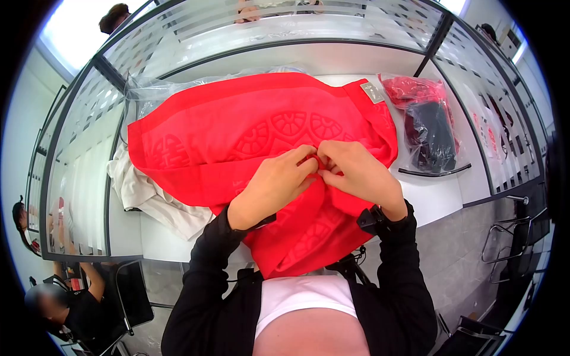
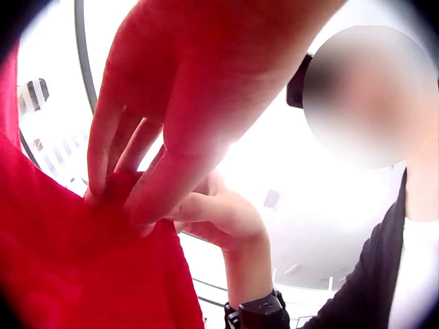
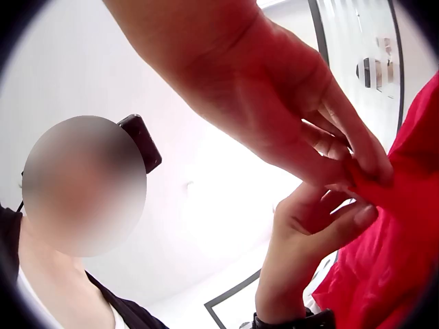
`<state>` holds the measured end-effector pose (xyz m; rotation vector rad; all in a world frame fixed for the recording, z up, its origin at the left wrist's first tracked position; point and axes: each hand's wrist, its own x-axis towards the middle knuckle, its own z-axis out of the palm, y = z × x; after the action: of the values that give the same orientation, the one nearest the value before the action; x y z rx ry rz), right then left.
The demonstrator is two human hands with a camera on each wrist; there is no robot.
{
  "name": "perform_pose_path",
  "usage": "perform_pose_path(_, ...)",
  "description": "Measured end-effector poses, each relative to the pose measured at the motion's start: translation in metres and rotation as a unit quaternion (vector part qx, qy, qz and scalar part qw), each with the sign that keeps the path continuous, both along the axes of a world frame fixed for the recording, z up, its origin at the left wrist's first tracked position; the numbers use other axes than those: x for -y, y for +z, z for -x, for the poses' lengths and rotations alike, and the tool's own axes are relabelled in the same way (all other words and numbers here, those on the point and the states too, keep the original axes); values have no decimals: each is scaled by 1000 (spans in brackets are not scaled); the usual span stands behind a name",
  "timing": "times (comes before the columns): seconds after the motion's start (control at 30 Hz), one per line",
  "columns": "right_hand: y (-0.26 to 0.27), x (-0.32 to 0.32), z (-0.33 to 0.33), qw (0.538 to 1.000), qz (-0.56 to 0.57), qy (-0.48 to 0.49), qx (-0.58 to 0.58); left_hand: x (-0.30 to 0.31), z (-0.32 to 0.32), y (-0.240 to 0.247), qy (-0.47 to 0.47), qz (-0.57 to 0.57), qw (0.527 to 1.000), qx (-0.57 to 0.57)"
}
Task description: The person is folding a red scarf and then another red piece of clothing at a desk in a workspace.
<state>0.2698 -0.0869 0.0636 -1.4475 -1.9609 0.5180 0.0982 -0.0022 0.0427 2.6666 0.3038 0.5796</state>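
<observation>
A large red cloth (image 1: 208, 133) with raised round and lattice patterns spreads over the table, its near part hanging over the front edge. My left hand (image 1: 274, 183) and right hand (image 1: 359, 177) meet near its middle, each pinching a fold of it between thumb and fingers. In the left wrist view, the left hand (image 2: 185, 89) bends down onto a raised ridge of the fabric. The right hand (image 3: 274, 103) grips the same gathered fold in the right wrist view, fingertips close to the left thumb. A pale label (image 1: 372, 92) sits at the cloth's far right corner.
Clear plastic (image 1: 178, 86) lies behind the cloth. Off-white fabric (image 1: 157, 199) is bunched at the left. On the right, a plastic bag (image 1: 430, 133) holds red and dark items. Framed partitions (image 1: 344, 44) enclose the white table (image 1: 442, 199). Another person (image 1: 77, 308) sits at lower left.
</observation>
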Motion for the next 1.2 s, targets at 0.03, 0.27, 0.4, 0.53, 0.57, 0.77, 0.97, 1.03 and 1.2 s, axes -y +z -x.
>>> perform_pose_path(0.03, 1, 0, -1, 1000, 2, -6, -5, 2, 0, 2, 4, 13, 1000, -3)
perform_pose_path(0.27, 0, 0, -2, 999, 7, -30, -29, 9, -4, 2, 25, 63, 998, -14)
perform_pose_path(0.4, 1, 1, -1, 995, 49, -40, -72, 10, -8, -3, 31, 35, 999, 17)
perform_pose_path(0.53, 2, 1, -1, 997, 40, -38, -49, 8, -9, -9, 40, 43, 998, 32)
perform_pose_path(0.57, 0, 1, -2, 998, 32, -35, -40, 8, -9, -9, 39, 50, 997, 37)
perform_pose_path(0.77, 1, 0, -1, 999, 22, -34, -24, 4, -7, -7, 23, 118, 991, 54)
perform_pose_path(0.97, -4, 2, -4, 997, 39, -62, 3, -8, 4, 1, 65, 128, 989, 47)
perform_pose_path(1.03, -6, 3, -8, 996, 43, -69, 33, -14, 11, 8, 62, 135, 988, 40)
perform_pose_path(1.2, -1, 2, -4, 995, 77, -59, 35, -15, 20, 24, -24, 158, 987, 20)
